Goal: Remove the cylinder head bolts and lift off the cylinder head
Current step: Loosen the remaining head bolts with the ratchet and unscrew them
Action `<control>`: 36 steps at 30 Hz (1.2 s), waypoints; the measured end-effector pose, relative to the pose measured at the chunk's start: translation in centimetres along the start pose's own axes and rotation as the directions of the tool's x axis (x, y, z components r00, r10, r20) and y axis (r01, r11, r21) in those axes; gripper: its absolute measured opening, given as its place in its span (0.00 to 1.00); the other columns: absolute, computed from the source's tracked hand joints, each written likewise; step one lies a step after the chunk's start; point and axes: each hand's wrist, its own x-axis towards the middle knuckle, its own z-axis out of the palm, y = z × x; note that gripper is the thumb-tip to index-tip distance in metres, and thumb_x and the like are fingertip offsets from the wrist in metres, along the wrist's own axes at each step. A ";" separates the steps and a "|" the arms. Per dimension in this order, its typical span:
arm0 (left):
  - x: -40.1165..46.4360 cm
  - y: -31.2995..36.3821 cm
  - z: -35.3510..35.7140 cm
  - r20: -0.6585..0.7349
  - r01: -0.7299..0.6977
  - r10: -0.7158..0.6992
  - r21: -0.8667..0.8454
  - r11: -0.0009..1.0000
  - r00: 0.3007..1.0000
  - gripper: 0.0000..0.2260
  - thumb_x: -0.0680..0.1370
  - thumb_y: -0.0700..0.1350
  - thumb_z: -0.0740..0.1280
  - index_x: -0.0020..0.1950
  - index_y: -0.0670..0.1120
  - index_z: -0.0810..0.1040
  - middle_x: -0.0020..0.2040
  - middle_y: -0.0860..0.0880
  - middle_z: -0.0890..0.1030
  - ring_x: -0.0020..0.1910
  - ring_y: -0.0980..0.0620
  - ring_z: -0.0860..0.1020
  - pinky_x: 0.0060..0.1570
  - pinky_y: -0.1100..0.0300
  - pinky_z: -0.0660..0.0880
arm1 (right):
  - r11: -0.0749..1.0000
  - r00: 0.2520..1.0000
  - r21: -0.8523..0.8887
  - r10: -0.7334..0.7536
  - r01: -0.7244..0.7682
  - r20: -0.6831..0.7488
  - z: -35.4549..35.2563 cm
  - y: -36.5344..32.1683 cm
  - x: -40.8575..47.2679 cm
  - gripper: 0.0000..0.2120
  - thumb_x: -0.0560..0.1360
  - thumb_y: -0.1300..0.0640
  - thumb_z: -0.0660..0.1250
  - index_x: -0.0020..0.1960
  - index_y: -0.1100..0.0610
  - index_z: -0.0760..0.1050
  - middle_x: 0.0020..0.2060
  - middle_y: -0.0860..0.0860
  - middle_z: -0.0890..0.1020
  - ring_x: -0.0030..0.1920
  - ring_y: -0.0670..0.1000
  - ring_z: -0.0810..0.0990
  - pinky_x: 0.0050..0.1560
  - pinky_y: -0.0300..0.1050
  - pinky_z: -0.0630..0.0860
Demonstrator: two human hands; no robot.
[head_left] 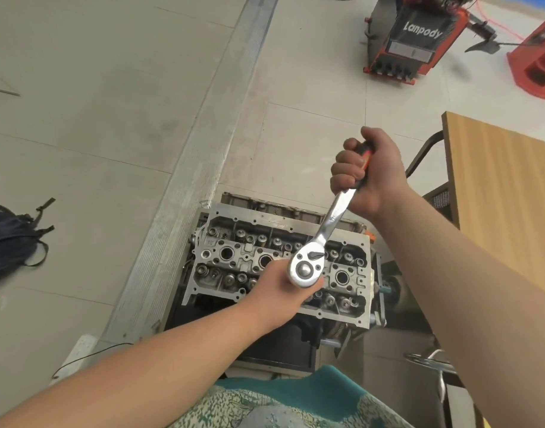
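The grey cylinder head point(234, 257) sits on the engine on a stand, seen from above, with valve springs and spark plug wells exposed. A chrome ratchet wrench point(330, 223) stands over its middle. My right hand point(370, 171) grips the wrench's orange and black handle, raised toward the far side. My left hand point(280, 288) holds the wrench just under the ratchet head point(305, 268), fingers wrapped round what hangs beneath it. The socket and the bolt below are hidden by my left hand.
A wooden tabletop point(506, 186) stands to the right. A red and black machine point(416, 38) is at the far right on the tiled floor. A dark backpack point(8, 239) lies at the left. A metal floor rail point(197, 180) runs diagonally beside the engine.
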 end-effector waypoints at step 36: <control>-2.7 1.6 -0.6 -0.024 -0.097 0.097 0.008 0.995 0.995 0.14 0.77 0.27 0.71 0.43 0.46 0.85 0.42 0.48 0.87 0.46 0.50 0.84 0.47 0.58 0.81 | -0.114 0.987 -0.986 0.121 0.119 0.105 -2.9 7.6 -12.7 0.25 0.71 0.27 0.67 0.44 0.50 0.77 0.33 0.48 0.82 0.31 0.49 0.80 0.33 0.49 0.80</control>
